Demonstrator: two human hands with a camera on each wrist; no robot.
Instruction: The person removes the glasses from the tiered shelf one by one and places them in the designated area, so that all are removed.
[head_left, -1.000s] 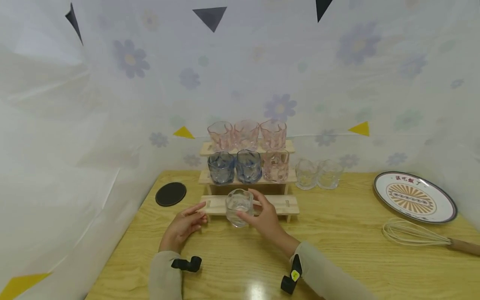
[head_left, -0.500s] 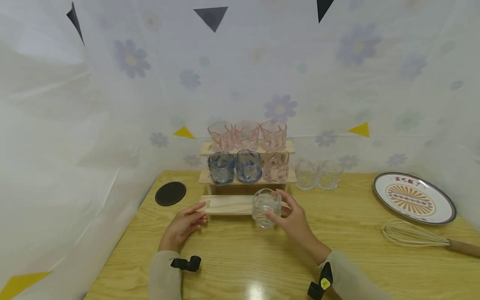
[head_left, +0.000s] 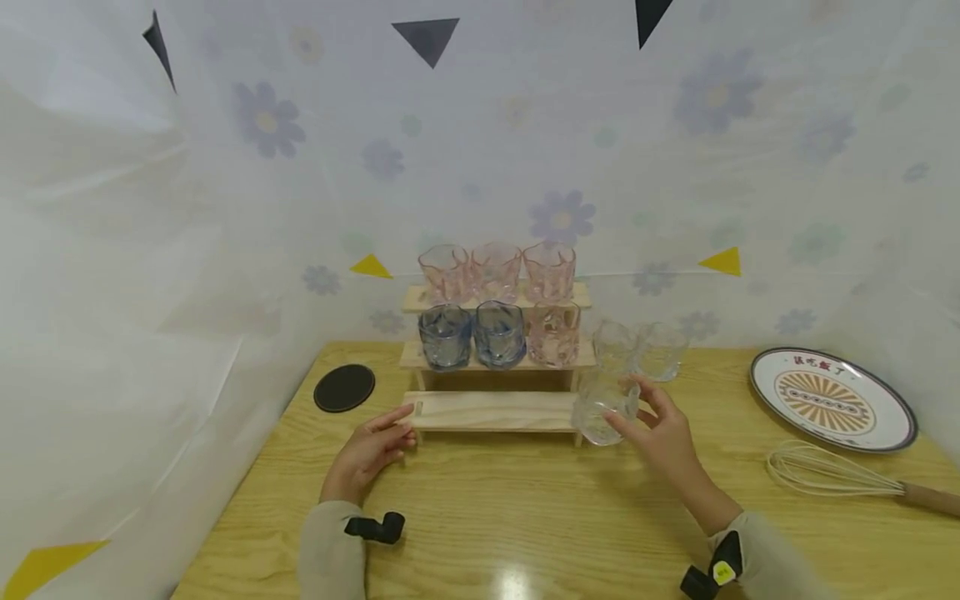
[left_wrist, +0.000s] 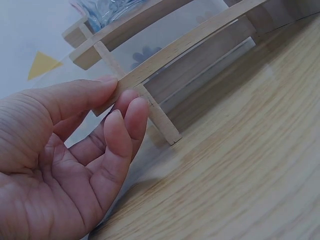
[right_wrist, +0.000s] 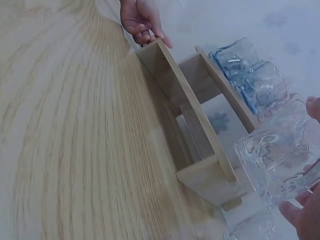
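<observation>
My right hand point(head_left: 663, 429) holds a clear glass point(head_left: 600, 414) between thumb and fingers, just off the right end of the rack's bottom step. In the right wrist view the same glass point(right_wrist: 282, 150) is tilted, with fingertips on its side. My left hand point(head_left: 369, 454) pinches the left end of the wooden three-step rack point(head_left: 487, 411); in the left wrist view the thumb lies on top of the board point(left_wrist: 165, 57) and fingers curl under it. The bottom step is bare. Two blue glasses point(head_left: 500, 335) and a pink glass point(head_left: 553, 335) stand on the middle step.
Several pink glasses point(head_left: 497, 271) stand on the top step. Two clear glasses point(head_left: 660, 352) are on the table right of the rack, one partly behind the held glass. A black coaster point(head_left: 344, 388) lies left; a patterned plate point(head_left: 832, 400) and a whisk point(head_left: 832, 469) lie right.
My right hand has carried the clear glass rightward, from over the middle of the bottom step to past its right end. The left hand has stayed at the rack's left end.
</observation>
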